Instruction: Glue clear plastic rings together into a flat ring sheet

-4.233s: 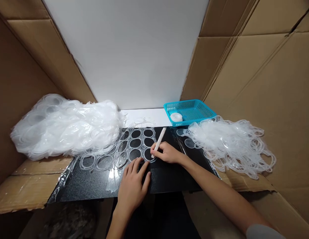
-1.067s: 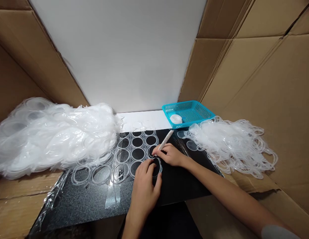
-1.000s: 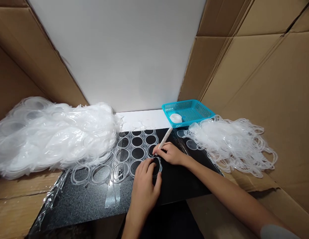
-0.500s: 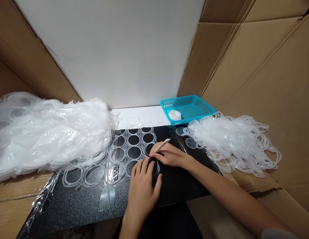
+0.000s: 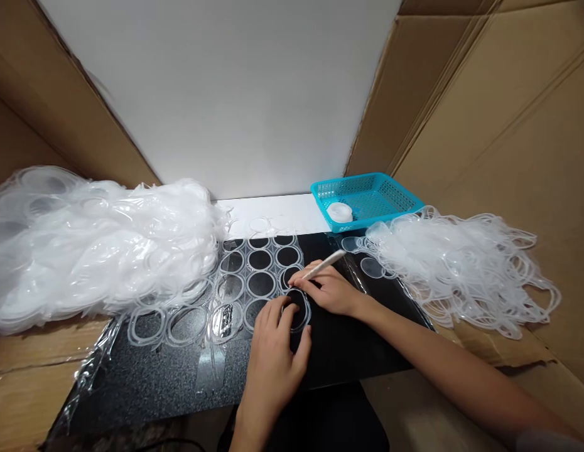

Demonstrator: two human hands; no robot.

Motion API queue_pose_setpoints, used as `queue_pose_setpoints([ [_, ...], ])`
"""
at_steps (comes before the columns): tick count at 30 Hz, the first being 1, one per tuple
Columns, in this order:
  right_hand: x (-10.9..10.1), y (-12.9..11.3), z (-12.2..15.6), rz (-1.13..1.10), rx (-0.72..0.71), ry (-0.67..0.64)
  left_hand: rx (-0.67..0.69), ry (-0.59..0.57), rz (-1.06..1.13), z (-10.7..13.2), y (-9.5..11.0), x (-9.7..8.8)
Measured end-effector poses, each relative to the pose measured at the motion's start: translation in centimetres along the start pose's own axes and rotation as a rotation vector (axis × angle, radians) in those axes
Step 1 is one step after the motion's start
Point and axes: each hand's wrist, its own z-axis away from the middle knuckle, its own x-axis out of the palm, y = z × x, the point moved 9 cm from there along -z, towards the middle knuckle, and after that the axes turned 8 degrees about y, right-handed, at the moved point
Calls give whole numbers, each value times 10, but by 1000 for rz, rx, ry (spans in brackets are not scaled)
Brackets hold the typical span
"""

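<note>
A clear plastic sheet with rows of round ring outlines lies flat on the black tabletop. My right hand grips a slim white pen-like tool, its rear end slanting up to the right. The tool's tip is down at a ring on the sheet's right edge; exactly what it touches is too small to see. Just below, my left hand has its fingers apart and curved, fingertips at the nearest ring on that edge. Nothing shows in its grasp.
A large heap of clear ring sheets covers the left side. On the right lies a pile of cut-out-looking plastic scraps. Behind it, a blue basket holds a small white stack of discs. Cardboard walls stand around.
The white pen-like tool leans flatter and further right than before. My left fingers are spread a little wider. The whole view has shifted slightly.
</note>
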Motion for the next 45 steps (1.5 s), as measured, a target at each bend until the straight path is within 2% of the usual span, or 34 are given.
queue_pose_setpoints([
  [4,-1,11,-1,-75,115,-61,39,-3,-18,3,3,-1],
  [10,4,-3,-5,-81,24,-232,127,-73,-217,3,13,10],
  [14,3,-12,-4,-20,-98,-210,98,-115,-261,-2,13,17],
  [18,2,-17,-2,61,-187,-174,81,-111,-240,-2,12,15],
  [22,2,-16,-2,34,-165,-155,96,-87,-224,0,14,11],
  [28,3,-13,-3,45,-123,-176,87,-128,-230,-2,14,16],
  [34,5,-18,-3,165,-185,-178,66,-133,-202,-5,12,17],
  [40,9,-24,0,294,-284,-99,73,-115,-178,-5,10,14],
  [45,4,-16,-2,308,-213,-18,57,-109,-144,-5,7,12],
])
